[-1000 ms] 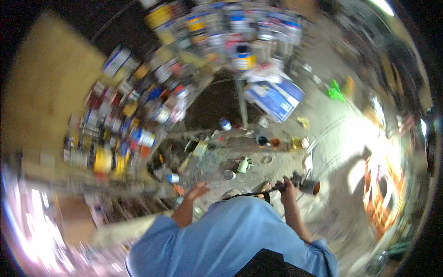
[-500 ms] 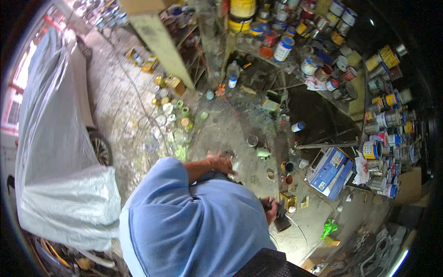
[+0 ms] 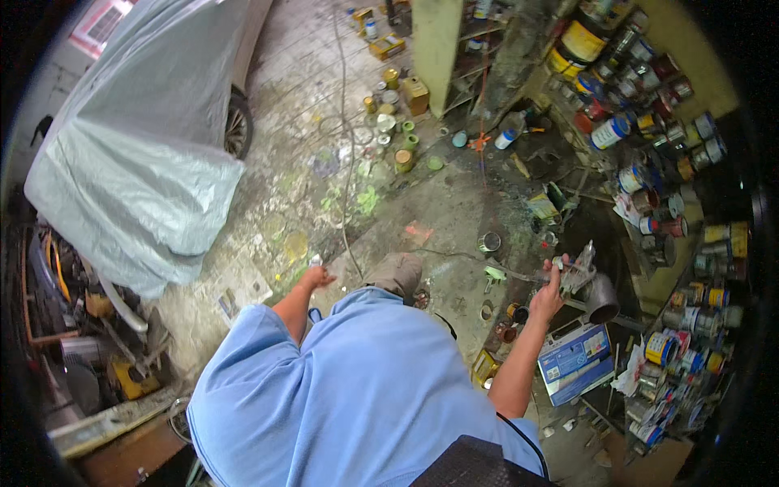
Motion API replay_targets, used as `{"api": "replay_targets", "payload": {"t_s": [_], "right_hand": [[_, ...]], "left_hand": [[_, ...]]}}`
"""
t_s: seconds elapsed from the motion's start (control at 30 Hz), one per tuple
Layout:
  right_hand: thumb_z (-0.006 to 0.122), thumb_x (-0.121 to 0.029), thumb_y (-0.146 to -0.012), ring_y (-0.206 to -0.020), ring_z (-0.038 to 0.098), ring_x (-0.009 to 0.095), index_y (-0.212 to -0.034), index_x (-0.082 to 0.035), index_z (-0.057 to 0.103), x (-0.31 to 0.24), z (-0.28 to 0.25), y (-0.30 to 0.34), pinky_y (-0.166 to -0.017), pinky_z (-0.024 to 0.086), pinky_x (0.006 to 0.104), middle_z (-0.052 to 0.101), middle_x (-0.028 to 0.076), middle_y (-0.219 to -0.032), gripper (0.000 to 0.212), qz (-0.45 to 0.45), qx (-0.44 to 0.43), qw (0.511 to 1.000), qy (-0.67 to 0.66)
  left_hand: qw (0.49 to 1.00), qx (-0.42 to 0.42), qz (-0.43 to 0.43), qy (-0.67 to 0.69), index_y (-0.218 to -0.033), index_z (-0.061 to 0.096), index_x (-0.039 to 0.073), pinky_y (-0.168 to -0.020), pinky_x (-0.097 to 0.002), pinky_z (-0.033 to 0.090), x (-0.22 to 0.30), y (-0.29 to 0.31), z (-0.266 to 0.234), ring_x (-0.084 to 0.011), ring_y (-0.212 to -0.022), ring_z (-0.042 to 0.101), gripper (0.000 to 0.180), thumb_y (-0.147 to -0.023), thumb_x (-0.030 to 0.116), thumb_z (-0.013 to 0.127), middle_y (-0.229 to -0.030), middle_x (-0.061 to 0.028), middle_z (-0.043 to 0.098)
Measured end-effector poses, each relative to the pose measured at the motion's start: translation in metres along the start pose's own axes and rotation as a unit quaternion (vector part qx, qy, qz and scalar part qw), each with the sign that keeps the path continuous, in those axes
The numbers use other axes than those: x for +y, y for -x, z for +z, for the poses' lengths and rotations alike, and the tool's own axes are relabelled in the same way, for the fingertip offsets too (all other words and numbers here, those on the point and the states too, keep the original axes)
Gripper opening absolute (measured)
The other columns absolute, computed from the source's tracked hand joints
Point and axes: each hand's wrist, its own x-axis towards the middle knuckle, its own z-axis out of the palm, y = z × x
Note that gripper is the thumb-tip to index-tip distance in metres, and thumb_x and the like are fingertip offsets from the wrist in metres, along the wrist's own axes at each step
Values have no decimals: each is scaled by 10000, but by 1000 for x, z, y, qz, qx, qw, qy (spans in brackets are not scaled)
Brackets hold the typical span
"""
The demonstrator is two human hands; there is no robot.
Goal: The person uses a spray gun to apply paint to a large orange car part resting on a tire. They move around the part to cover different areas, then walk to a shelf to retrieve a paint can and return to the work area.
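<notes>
My right hand (image 3: 548, 300) reaches out to the right, its fingers closed on a metal spray gun (image 3: 583, 274) with a grey cup. The gun is over the dark area beside the shelving, above a blue-and-white box. Its handle is partly hidden by my fingers. My left hand (image 3: 316, 277) hangs low at my left side over the paint-stained floor, fingers apart. A small white thing (image 3: 315, 260) shows right by it; whether the hand touches it I cannot tell.
Paint cans (image 3: 661, 349) crowd the shelves at right. Several tins and a yellow carton (image 3: 387, 46) stand on the floor ahead. A covered car (image 3: 154, 138) is at left, scrap parts (image 3: 97, 325) below it. A hose (image 3: 347, 178) runs along the floor.
My view has turned to the right. My right hand has moved from beside my body out to the right with the spray gun. My left hand has swung from in front of me to the left.
</notes>
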Motion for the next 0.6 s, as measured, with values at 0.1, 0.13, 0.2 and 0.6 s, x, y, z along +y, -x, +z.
{"api": "replay_targets", "payload": {"t_s": [0.1, 0.13, 0.2, 0.6], "right_hand": [[669, -234, -996, -843, 570, 135, -1240, -53, 651, -13, 23, 13, -805, 466, 333, 681, 24, -1141, 304, 5, -74, 990, 117], [676, -273, -990, -779, 535, 120, -1127, -52, 716, -14, 28, 17, -746, 454, 330, 694, 10, -1062, 263, 10, -103, 983, 151], [706, -231, -958, -697, 488, 110, -1072, -41, 722, -5, 51, 22, -666, 427, 319, 678, 5, -986, 222, -31, -204, 974, 91], [830, -509, -818, -790, 646, 268, -1243, 113, 622, 128, 252, 99, -749, 519, 428, 723, 119, -955, 782, -41, -255, 856, 448]], "left_hand": [[995, -89, -19, 52, -864, 788, 93, -766, -467, 560, -68, 53, 61, -346, -837, 730, 502, -824, 590, 729, -868, -225, 736], [988, -103, -66, 98, -876, 787, 82, -776, -462, 560, -75, 71, 82, -345, -845, 730, 490, -824, 567, 730, -886, -224, 742], [954, -155, -178, 183, -900, 783, 61, -796, -451, 559, -80, 85, 100, -342, -860, 730, 468, -823, 520, 733, -921, -221, 753], [919, 2, -155, 363, -907, 759, 12, -664, -384, 586, -203, 45, 19, -219, -676, 722, 345, -888, 356, 769, -834, -136, 769]]}}
